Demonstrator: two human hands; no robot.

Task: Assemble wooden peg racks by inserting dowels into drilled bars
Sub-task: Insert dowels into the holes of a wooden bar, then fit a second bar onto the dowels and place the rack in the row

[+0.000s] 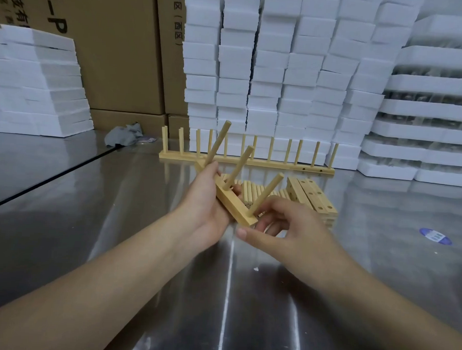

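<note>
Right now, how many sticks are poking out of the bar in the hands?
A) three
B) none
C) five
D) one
A: three dowels stand in the bar that the left hand grips.
</note>
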